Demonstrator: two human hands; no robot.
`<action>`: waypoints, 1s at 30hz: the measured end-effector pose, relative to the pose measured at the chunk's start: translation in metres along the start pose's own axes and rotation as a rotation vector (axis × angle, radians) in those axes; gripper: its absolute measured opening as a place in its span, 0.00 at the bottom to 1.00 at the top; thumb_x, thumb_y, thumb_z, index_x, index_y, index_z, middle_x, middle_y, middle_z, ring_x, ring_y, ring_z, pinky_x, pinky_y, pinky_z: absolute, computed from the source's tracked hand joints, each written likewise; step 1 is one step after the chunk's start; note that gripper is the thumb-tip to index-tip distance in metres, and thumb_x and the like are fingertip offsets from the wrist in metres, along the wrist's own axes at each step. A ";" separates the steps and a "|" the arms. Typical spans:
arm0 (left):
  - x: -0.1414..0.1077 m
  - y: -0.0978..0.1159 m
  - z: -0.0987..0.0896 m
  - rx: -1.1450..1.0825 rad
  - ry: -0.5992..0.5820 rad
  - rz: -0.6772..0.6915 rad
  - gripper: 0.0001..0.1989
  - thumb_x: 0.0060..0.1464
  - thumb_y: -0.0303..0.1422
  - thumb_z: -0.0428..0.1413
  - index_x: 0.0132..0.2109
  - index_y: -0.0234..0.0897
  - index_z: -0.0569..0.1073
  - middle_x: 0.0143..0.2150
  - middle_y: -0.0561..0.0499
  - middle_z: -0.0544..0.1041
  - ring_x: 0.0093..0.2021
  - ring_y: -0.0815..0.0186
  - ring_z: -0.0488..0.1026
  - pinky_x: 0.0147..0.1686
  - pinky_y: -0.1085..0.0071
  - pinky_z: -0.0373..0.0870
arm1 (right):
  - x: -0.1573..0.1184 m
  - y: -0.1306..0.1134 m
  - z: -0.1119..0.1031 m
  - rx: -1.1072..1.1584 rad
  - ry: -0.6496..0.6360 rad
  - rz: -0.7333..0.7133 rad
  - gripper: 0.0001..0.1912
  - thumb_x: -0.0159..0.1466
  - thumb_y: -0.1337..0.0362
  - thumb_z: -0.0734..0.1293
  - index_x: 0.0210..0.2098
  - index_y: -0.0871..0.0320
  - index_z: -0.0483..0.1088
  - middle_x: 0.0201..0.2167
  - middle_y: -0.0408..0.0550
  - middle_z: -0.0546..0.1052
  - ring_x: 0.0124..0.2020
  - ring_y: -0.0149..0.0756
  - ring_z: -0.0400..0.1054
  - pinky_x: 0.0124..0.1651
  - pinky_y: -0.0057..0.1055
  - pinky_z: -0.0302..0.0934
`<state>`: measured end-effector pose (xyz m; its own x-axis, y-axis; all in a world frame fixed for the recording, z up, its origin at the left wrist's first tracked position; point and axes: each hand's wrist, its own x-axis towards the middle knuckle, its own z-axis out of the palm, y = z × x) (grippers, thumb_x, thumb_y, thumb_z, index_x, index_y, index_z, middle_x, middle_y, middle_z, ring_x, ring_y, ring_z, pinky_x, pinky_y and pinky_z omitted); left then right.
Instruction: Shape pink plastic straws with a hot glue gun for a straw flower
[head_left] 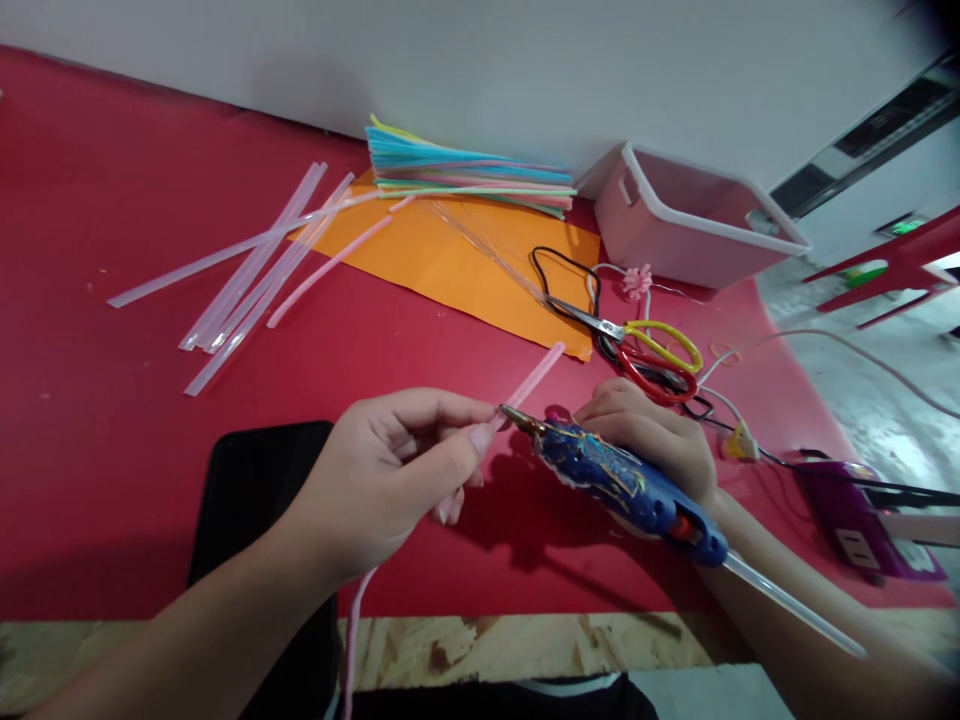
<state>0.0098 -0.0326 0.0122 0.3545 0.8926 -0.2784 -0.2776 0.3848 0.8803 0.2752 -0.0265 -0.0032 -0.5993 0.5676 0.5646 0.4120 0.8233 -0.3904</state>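
Note:
My left hand (420, 470) pinches a pink pipe cleaner (536, 377) between thumb and fingers; one end points up and right, and a pink length hangs below the wrist. Wrapped round a blue hot glue gun (600, 465), my right hand (660, 435) keeps its metal nozzle against or very close to the pipe cleaner at my left fingertips. Dried glue strands cover the gun's body. A clear glue stick (795, 605) sticks out of its rear. Under my left forearm lies a black phone (259, 470).
Several clear glue sticks (247, 270) lie left on the red table. Colourful pipe cleaners (465, 170) rest by orange paper (420, 270). Scissors (649, 345), cables and a pink fluffy piece (637, 282) lie right, before a pink bin (675, 230). A purple power strip (862, 520) stands at the right edge.

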 end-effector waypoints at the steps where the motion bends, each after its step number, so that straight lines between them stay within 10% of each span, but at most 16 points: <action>1: 0.000 0.000 0.000 0.002 0.002 -0.003 0.06 0.51 0.22 0.65 0.36 0.36 0.82 0.15 0.63 0.70 0.15 0.77 0.65 0.17 0.82 0.66 | 0.000 0.000 0.000 0.001 -0.001 0.006 0.06 0.73 0.63 0.64 0.43 0.57 0.71 0.32 0.50 0.79 0.32 0.37 0.73 0.40 0.38 0.66; 30: -0.006 0.006 0.006 0.091 0.085 -0.035 0.11 0.48 0.24 0.63 0.40 0.37 0.85 0.14 0.61 0.70 0.14 0.76 0.63 0.17 0.79 0.59 | -0.004 0.002 -0.003 0.005 0.024 0.059 0.04 0.70 0.63 0.66 0.45 0.53 0.72 0.32 0.51 0.78 0.32 0.42 0.73 0.36 0.42 0.70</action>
<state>0.0113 -0.0370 0.0218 0.2847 0.8971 -0.3378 -0.1828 0.3967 0.8996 0.2804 -0.0274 -0.0043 -0.5570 0.6153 0.5578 0.4427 0.7882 -0.4274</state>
